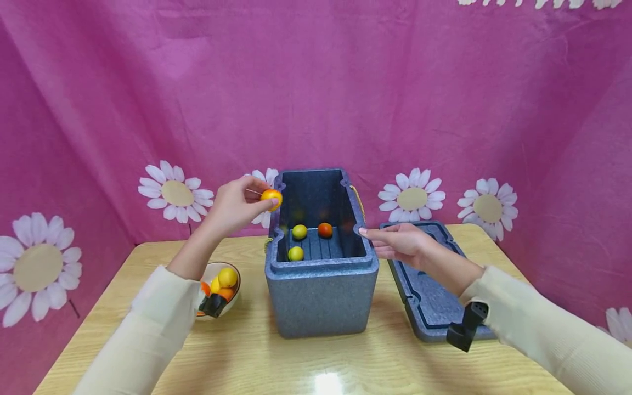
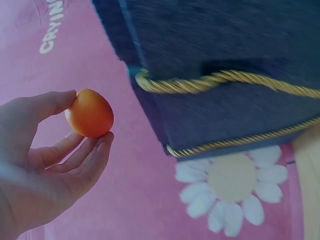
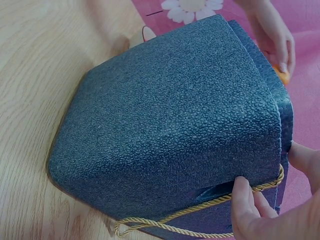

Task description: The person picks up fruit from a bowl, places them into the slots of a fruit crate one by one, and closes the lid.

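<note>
My left hand (image 1: 237, 204) pinches a small, smooth orange fruit (image 1: 271, 199) between thumb and fingertips, at the left rim of a deep grey foam box (image 1: 321, 302). The left wrist view shows the orange fruit (image 2: 90, 113) close up, beside the box's outer wall (image 2: 225, 45) with its gold rope. Inside the box lie two yellow-green fruits (image 1: 299, 231) and a red-orange one (image 1: 325, 230). On the opposite side my right hand (image 1: 402, 241) grips the box's right rim, thumb on the edge and fingers (image 3: 242, 197) against the outer wall by the gold rope (image 3: 200, 205).
A bowl (image 1: 236, 293) of yellow and orange fruit stands left of the box, partly behind my left sleeve. The grey lid (image 1: 429, 291) lies on the wooden table (image 1: 247, 362) to the right, under my right forearm. A pink flowered cloth (image 1: 316, 82) hangs behind.
</note>
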`<state>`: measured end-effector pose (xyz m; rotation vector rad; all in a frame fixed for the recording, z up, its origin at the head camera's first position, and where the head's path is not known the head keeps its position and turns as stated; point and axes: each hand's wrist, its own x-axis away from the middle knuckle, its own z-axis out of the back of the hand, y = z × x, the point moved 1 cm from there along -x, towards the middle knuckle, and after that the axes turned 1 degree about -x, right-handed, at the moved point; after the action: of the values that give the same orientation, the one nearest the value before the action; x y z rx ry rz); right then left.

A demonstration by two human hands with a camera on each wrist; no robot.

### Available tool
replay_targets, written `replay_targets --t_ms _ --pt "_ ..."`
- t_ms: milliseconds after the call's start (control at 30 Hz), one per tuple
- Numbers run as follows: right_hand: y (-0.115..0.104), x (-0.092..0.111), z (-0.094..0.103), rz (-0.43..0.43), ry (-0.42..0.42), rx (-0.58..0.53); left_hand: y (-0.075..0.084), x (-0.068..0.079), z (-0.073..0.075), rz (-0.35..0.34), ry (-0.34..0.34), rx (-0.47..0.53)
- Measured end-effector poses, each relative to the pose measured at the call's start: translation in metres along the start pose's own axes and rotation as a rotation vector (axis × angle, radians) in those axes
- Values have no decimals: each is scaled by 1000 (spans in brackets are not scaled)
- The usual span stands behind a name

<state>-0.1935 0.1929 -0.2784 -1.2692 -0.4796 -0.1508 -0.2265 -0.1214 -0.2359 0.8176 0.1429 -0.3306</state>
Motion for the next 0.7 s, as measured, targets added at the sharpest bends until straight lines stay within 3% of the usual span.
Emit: replay_targets --t_ms 400,700 --pt "-2 2 1 0 5 23 50 -36 -3 48 -37 -25" --pt "-1 4 0 0 1 32 63 -57 -9 126 -84 -29"
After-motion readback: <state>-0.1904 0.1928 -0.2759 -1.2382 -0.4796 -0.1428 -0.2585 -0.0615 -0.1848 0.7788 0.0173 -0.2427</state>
